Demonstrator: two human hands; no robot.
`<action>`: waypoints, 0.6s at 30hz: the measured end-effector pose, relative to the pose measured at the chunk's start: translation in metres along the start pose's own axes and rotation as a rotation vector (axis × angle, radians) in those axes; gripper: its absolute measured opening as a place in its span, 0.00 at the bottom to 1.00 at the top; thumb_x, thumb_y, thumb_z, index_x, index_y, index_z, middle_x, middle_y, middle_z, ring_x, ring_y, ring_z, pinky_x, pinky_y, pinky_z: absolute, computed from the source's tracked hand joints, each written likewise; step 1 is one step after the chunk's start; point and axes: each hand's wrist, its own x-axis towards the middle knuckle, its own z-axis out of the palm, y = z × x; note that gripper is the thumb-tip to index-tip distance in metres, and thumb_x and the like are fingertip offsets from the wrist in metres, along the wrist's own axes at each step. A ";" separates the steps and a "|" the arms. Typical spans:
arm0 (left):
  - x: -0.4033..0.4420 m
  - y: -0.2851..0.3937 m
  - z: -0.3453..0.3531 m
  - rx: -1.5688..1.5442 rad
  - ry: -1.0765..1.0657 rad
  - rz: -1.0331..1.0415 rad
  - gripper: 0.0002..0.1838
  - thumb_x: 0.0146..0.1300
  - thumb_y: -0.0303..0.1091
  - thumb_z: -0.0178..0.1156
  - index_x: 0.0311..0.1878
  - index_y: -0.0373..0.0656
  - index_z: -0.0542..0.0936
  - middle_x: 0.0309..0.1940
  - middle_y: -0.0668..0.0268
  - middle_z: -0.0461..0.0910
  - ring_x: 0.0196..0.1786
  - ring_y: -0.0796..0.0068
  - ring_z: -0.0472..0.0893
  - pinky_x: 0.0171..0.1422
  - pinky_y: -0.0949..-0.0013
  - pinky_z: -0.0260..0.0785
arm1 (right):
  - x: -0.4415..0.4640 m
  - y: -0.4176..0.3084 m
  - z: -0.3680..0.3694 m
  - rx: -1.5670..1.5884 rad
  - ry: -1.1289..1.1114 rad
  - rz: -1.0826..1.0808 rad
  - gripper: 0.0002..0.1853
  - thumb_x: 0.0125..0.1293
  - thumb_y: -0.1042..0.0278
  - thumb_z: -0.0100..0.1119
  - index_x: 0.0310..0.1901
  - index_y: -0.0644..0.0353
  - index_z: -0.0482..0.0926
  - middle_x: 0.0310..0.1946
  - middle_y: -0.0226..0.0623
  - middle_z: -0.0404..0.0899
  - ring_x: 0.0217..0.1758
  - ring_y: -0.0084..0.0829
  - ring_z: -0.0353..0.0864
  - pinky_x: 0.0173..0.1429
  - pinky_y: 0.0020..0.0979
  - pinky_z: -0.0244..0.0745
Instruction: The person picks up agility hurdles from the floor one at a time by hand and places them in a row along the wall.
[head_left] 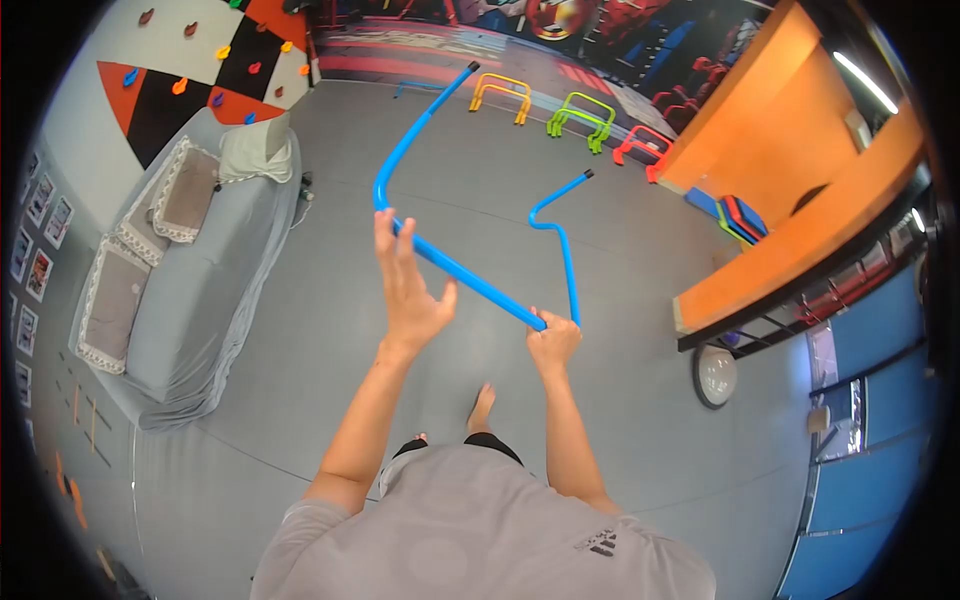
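A blue agility hurdle [470, 279], bent from tube with black end caps, is held up in front of me above the floor. My right hand [554, 344] is wrapped round the tube near its right-hand bend. My left hand [411, 295] is open, fingers stretched upward and thumb apart. Its fingers are by the tube near the left bend; whether they touch it I cannot tell. One end of the hurdle points to the far wall, and the other, zigzag end stands off to the right.
Yellow [502, 95], green [582, 120] and red hurdles [643, 150] stand along the far wall. A covered sofa [215, 270] with cushions is on the left, below a climbing wall [190, 75]. At right are an orange partition [780, 262] and a balance dome [715, 376].
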 end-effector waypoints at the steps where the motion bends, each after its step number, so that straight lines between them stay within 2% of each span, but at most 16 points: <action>1: 0.003 -0.008 0.009 0.037 -0.003 -0.018 0.56 0.46 0.23 0.68 0.78 0.44 0.47 0.77 0.44 0.40 0.79 0.39 0.42 0.77 0.44 0.50 | 0.010 0.004 0.020 0.035 -0.014 0.009 0.17 0.58 0.62 0.67 0.15 0.58 0.76 0.11 0.41 0.71 0.15 0.48 0.66 0.22 0.43 0.54; 3: 0.014 -0.026 0.032 0.114 0.000 -0.036 0.59 0.47 0.22 0.67 0.79 0.45 0.41 0.79 0.45 0.36 0.81 0.41 0.37 0.79 0.44 0.48 | 0.034 0.011 0.064 0.104 -0.042 0.026 0.18 0.57 0.62 0.67 0.15 0.59 0.74 0.10 0.41 0.68 0.14 0.46 0.64 0.22 0.43 0.54; 5: 0.023 -0.051 0.065 -0.101 0.045 -0.196 0.60 0.49 0.23 0.67 0.80 0.45 0.38 0.79 0.46 0.35 0.82 0.44 0.37 0.79 0.44 0.47 | 0.056 0.024 0.107 0.163 -0.086 0.050 0.19 0.57 0.64 0.67 0.14 0.60 0.71 0.08 0.40 0.65 0.12 0.41 0.63 0.21 0.42 0.54; 6: 0.020 -0.065 0.081 -0.206 0.064 -0.283 0.61 0.49 0.23 0.67 0.80 0.45 0.36 0.80 0.46 0.35 0.82 0.45 0.37 0.79 0.44 0.47 | 0.071 0.027 0.128 0.276 -0.168 0.162 0.20 0.57 0.64 0.67 0.13 0.59 0.70 0.08 0.37 0.64 0.12 0.37 0.63 0.21 0.40 0.53; 9: 0.022 -0.117 0.126 -0.254 -0.098 -0.476 0.61 0.51 0.26 0.69 0.80 0.44 0.36 0.79 0.48 0.43 0.81 0.49 0.46 0.79 0.46 0.48 | 0.124 0.035 0.192 0.681 -0.427 0.481 0.20 0.58 0.64 0.66 0.14 0.56 0.69 0.08 0.27 0.62 0.12 0.25 0.63 0.20 0.35 0.53; 11: 0.000 -0.181 0.161 -0.336 -0.275 -0.657 0.62 0.50 0.30 0.71 0.80 0.43 0.36 0.78 0.45 0.46 0.80 0.47 0.51 0.76 0.45 0.53 | 0.153 0.045 0.241 1.062 -0.571 0.694 0.19 0.60 0.63 0.66 0.16 0.53 0.69 0.11 0.21 0.62 0.14 0.20 0.62 0.20 0.31 0.52; 12: -0.008 -0.201 0.174 -0.387 -0.367 -0.756 0.63 0.50 0.31 0.72 0.80 0.42 0.36 0.78 0.43 0.47 0.79 0.46 0.53 0.75 0.45 0.56 | 0.167 0.036 0.247 1.203 -0.634 0.736 0.17 0.60 0.64 0.65 0.17 0.53 0.69 0.12 0.21 0.64 0.14 0.20 0.62 0.20 0.30 0.52; 14: 0.002 -0.199 0.196 -0.473 -0.389 -0.794 0.53 0.54 0.33 0.70 0.78 0.40 0.48 0.70 0.45 0.63 0.71 0.49 0.67 0.68 0.47 0.66 | 0.190 0.012 0.236 1.449 -0.761 0.830 0.15 0.62 0.66 0.63 0.20 0.52 0.70 0.14 0.22 0.67 0.14 0.20 0.63 0.20 0.26 0.52; 15: 0.012 -0.197 0.209 -0.525 -0.396 -0.816 0.48 0.56 0.34 0.69 0.77 0.39 0.54 0.66 0.45 0.71 0.66 0.51 0.74 0.64 0.48 0.71 | 0.207 0.013 0.243 1.505 -0.813 0.703 0.12 0.63 0.66 0.61 0.23 0.53 0.71 0.16 0.24 0.68 0.17 0.21 0.66 0.23 0.27 0.55; 16: 0.030 -0.195 0.218 -0.436 -0.514 -0.959 0.39 0.58 0.36 0.67 0.70 0.37 0.62 0.58 0.47 0.76 0.58 0.51 0.78 0.59 0.50 0.73 | 0.225 0.015 0.249 1.557 -0.867 0.580 0.09 0.63 0.66 0.60 0.27 0.54 0.72 0.18 0.25 0.69 0.19 0.22 0.69 0.25 0.28 0.59; 18: 0.068 -0.201 0.232 -0.252 -0.756 -1.249 0.23 0.62 0.39 0.64 0.56 0.34 0.79 0.43 0.51 0.85 0.43 0.51 0.86 0.49 0.52 0.78 | 0.306 0.000 0.242 1.796 -0.611 0.787 0.05 0.64 0.65 0.59 0.33 0.54 0.73 0.20 0.28 0.70 0.26 0.27 0.74 0.32 0.32 0.64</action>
